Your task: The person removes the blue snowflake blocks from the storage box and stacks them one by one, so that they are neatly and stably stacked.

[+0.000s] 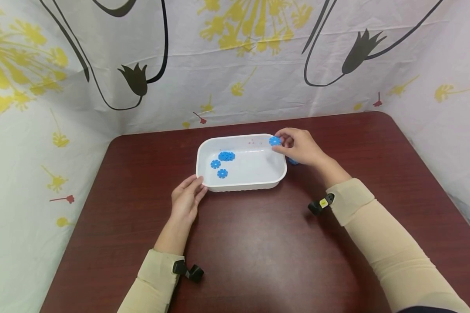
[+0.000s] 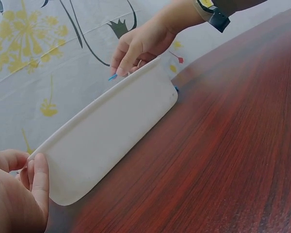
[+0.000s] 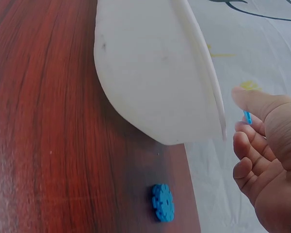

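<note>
A white plastic tray (image 1: 254, 174) sits on the table, with several blue notched discs (image 1: 222, 174) lying in its left half. At the tray's near left corner, my left hand (image 1: 186, 200) grips the rim between thumb and fingers. My right hand (image 1: 303, 147) pinches a blue snowflake-shaped disc (image 1: 274, 141) by its edge, above the far right corner of the tray. In the right wrist view that disc shows only as a thin blue edge, mostly hidden by the thumb. More blue discs (image 3: 163, 202), stacked together, lie on the table just right of the tray.
The dark red wooden table (image 1: 258, 248) extends around the tray. Behind it hangs a white cloth (image 1: 219, 87) with yellow and dark flower prints. Black wrist straps (image 1: 188, 270) with loose ends hang at both sleeve cuffs.
</note>
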`<state>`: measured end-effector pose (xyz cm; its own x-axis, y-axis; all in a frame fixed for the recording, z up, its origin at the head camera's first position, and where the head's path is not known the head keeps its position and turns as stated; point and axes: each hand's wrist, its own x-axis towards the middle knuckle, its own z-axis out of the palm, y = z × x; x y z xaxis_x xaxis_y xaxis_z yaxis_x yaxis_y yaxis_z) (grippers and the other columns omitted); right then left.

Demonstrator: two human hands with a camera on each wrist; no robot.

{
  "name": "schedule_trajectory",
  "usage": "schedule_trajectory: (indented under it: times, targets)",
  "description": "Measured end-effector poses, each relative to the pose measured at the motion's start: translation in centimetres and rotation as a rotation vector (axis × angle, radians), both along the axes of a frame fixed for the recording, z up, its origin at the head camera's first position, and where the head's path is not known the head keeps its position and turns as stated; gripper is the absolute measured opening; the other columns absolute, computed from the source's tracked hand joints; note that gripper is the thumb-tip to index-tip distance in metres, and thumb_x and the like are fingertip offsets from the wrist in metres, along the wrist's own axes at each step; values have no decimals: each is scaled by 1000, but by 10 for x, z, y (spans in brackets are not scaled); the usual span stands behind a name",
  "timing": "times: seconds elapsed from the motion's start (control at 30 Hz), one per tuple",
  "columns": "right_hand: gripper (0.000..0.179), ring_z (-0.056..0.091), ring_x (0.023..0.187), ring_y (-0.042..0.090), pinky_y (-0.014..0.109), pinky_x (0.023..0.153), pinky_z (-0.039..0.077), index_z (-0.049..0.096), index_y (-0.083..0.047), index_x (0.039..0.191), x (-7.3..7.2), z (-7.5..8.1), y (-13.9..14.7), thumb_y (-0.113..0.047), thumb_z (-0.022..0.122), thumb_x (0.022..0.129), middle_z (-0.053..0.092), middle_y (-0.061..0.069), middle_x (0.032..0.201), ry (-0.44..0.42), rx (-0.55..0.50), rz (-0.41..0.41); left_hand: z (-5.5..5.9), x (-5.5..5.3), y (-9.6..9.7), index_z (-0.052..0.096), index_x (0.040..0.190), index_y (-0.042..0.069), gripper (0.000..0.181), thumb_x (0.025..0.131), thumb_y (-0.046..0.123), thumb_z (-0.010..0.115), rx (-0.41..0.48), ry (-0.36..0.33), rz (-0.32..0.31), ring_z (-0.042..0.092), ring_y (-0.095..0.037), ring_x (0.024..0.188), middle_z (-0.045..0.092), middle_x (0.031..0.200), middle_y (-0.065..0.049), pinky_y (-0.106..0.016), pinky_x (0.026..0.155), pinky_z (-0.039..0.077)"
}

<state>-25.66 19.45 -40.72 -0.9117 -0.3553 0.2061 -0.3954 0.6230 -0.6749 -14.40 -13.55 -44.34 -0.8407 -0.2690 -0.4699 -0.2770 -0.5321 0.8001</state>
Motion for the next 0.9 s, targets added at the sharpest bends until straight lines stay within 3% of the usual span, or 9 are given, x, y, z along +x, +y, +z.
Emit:
schedule_trajectory:
  times: [0.9]
  targets:
    - [35,58,81,24,17,61,45,66,2,116,0,-20,38,-17,80,89,64,13,94,-2,-4,-99,-1,-1,1,58,124,-1,35,92,1,72,5,-5,7,64,-10,77,61,98,-8,-27,88,62]
